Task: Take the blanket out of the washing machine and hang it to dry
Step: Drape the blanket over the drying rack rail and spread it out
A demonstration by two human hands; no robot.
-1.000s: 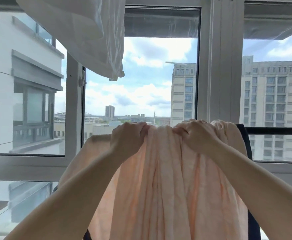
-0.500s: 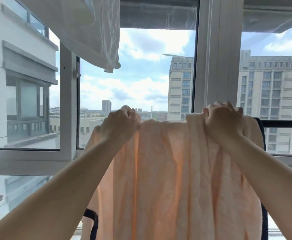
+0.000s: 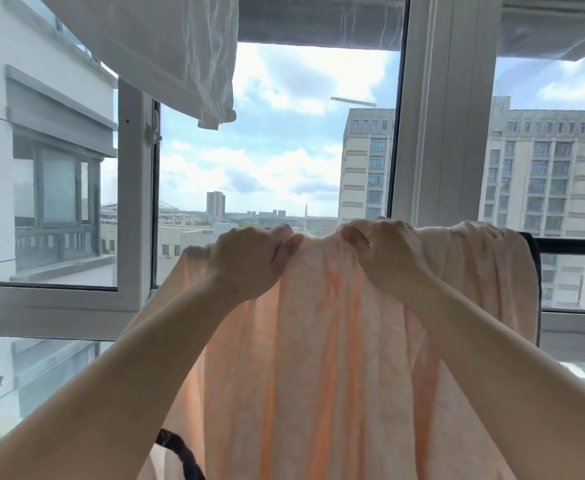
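A pale peach blanket [image 3: 319,358] hangs in long folds in front of the window, its top edge at about chest height. My left hand [image 3: 249,261] grips the top edge with curled fingers. My right hand [image 3: 384,254] grips the same edge close beside it, the two hands almost touching. To the right the blanket drapes over a dark horizontal rail [image 3: 575,244], with a dark trim running down its right side. The blanket's lower part runs out of view at the bottom.
A white cloth [image 3: 166,46] hangs overhead at the upper left. White window frames [image 3: 443,109] and glass stand right behind the blanket. A dark strap [image 3: 180,452] shows at the bottom left.
My hands have come together along the top edge, bunching the fabric between them; half a second ago they were spread wide apart. The view tilted slightly upward.
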